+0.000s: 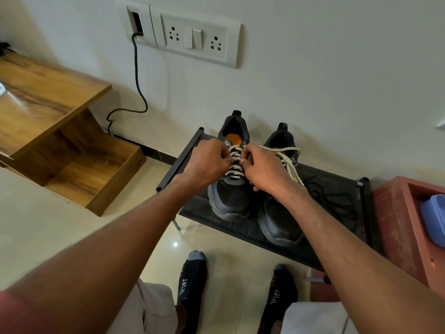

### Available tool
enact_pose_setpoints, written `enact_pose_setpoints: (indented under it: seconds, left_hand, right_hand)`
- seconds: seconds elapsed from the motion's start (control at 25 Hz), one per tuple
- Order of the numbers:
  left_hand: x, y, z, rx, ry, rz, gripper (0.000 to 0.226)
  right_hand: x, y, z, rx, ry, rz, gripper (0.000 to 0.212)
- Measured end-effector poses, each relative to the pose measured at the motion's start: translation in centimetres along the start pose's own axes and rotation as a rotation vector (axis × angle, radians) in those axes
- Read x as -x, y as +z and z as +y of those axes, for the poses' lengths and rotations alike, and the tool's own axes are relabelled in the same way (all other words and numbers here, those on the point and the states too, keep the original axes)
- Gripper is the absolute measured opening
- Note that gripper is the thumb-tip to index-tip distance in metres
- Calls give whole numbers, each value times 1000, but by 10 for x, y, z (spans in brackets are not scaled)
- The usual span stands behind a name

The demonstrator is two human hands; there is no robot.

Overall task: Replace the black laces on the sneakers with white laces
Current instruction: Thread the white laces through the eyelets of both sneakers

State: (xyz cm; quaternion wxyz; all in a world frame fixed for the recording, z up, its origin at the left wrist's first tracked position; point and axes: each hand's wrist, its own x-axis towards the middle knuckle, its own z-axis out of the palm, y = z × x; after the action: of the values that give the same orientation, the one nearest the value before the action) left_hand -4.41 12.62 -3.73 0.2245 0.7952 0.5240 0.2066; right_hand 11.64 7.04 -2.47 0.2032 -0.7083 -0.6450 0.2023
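1. We keep both sneakers side by side on the low black rack (pixel 332 186) against the wall, toes toward us, so the eyelets face up within easy reach of both arms.
2. Our left hand (pixel 207 162) and right hand (pixel 262 169) meet over the left sneaker (pixel 228 196). Each grip is narrow, fingers curled and pinching the white lace (pixel 234 162) near the upper eyelets, one hand per side, which looks meant to draw the crossings even.
3. That lace already runs in several crossings up the tongue, so we judge this shoe close to fully laced; whether the ends are tied we cannot tell, as the fingers hide them.
4. The right sneaker (pixel 281 220) carries a second white lace (pixel 289 162), its ends looped loosely across the collar, probably left slack for tightening afterwards.
5. The black laces (pixel 334 201) lie in a loose tangle on the rack just right of the right sneaker, out of the working area.
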Motion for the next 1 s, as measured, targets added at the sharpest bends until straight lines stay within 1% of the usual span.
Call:
enact_pose_setpoints:
  seconds: [0.12, 0.2, 0.32, 0.48, 0.56, 0.72, 0.8, 0.88, 1.0]
  left_hand:
    - [-2, -1, 0, 43, -1, -1, 19]
    - [-1, -1, 0, 67, 3, -10, 17]
    - [-3, 0, -3, 67, 3, -27, 18]
    - [-4, 1, -7, 110, -37, -26, 20]
    - [-5, 2, -7, 117, -40, -23, 18]
    - [-6, -1, -9, 228, -57, -5, 8]
    - [-5, 0, -9, 202, -43, -9, 9]
    - [-5, 1, -8, 172, -40, 2, 10]
    - [-8, 3, -6, 117, -29, 27, 9]
  right_hand:
    - [2, -4, 2, -52, 28, -27, 5]
    - [1, -2, 4, -47, 28, 9, 5]
    - [-1, 4, 5, 11, -26, 57, 7]
    - [-1, 9, 2, 101, -38, -10, 14]
    - [-3, 10, 3, 112, -42, -6, 14]
    - [-6, 5, 7, 6, 1, 47, 6]
    - [-7, 5, 8, 30, 4, 95, 6]
    - [-7, 5, 8, 79, 2, 149, 11]
    - [-8, 3, 8, 64, 12, 172, 13]
